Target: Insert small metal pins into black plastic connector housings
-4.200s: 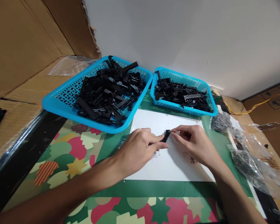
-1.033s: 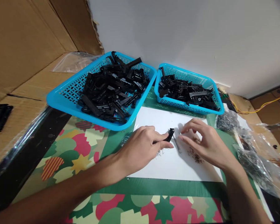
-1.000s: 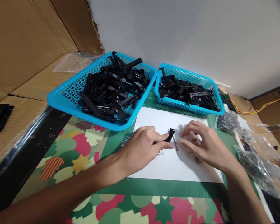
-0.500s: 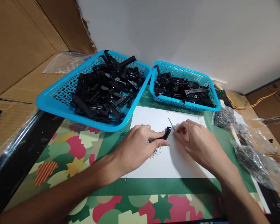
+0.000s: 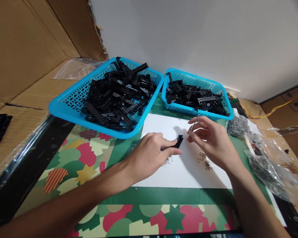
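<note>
My left hand [image 5: 151,153] pinches a small black plastic part [image 5: 178,142] between thumb and fingers, over a white sheet [image 5: 164,125]. To its right, my right hand [image 5: 206,137] is closed on a thin metal tool [image 5: 195,124] that points upward, apart from the black part. Beneath my left fingers lies a small pile of silvery bits [image 5: 168,161]. A pile of brownish wire-like pieces [image 5: 205,161] rests on the sheet below my right hand.
Two blue baskets, a larger one [image 5: 62,114] and a smaller one [image 5: 201,75], hold black parts behind my hands. Plastic bags of small metal pieces [image 5: 265,172] lie at the right. One black part [image 5: 0,128] sits on cardboard at far left.
My right hand has lifted and turned, its tool moving away from the black part, and the brownish pile now shows. My left hand still holds the part. The view has shifted slightly.
</note>
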`<action>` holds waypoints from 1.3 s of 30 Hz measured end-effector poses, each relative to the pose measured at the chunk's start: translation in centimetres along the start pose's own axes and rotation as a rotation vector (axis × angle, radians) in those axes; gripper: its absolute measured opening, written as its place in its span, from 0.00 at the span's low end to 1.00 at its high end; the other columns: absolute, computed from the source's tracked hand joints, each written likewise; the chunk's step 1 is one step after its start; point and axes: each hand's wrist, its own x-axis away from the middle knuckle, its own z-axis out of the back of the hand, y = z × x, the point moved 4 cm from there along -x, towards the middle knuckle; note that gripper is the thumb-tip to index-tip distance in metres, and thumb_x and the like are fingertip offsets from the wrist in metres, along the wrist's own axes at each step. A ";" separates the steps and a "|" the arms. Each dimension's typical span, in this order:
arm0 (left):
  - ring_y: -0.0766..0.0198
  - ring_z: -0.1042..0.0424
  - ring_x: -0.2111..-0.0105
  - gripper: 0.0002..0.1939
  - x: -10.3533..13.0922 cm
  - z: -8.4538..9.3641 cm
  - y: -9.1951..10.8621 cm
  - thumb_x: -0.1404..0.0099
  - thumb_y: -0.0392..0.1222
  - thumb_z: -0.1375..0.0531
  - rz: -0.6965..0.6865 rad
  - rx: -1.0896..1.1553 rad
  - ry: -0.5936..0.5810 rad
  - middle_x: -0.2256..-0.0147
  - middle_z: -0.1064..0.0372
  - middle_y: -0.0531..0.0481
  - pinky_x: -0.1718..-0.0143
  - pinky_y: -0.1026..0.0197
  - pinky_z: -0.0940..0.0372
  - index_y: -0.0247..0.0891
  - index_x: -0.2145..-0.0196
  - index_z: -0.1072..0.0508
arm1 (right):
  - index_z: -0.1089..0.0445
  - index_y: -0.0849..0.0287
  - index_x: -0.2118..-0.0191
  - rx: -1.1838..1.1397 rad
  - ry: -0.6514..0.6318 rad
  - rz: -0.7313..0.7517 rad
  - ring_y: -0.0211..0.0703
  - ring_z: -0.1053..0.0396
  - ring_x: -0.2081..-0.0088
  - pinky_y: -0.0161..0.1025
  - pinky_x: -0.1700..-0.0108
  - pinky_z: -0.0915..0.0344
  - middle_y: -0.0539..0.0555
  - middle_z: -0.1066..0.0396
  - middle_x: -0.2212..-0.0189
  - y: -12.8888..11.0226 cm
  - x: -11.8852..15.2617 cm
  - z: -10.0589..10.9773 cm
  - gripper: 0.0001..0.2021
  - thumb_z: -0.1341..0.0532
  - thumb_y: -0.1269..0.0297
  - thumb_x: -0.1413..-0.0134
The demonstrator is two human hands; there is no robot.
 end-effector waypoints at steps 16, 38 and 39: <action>0.62 0.30 0.70 0.05 0.2 -0.3 -0.4 0.28 0.40 0.33 -0.029 -0.002 0.000 0.76 0.30 0.53 0.67 0.61 0.41 0.41 0.61 0.15 | 0.27 0.57 0.61 -0.314 0.073 -0.079 0.46 0.20 0.63 0.48 0.55 0.17 0.55 0.26 0.59 0.7 0.4 -1.1 0.09 0.33 0.56 0.36; 0.63 0.32 0.72 0.08 -0.2 0.2 0.1 0.28 0.41 0.34 -0.049 0.050 0.054 0.76 0.28 0.52 0.68 0.60 0.40 0.39 0.61 0.14 | 0.23 0.59 0.65 -0.200 0.211 0.029 0.45 0.22 0.62 0.38 0.64 0.23 0.55 0.21 0.64 1.0 0.8 -1.3 0.03 0.32 0.66 0.39; 0.63 0.31 0.72 0.08 -0.2 0.4 0.2 0.28 0.42 0.34 -0.034 0.070 0.082 0.74 0.26 0.51 0.68 0.61 0.40 0.39 0.59 0.14 | 0.24 0.58 0.64 -0.215 0.232 0.041 0.45 0.22 0.62 0.38 0.64 0.24 0.54 0.22 0.62 0.8 1.1 -0.9 0.03 0.34 0.66 0.38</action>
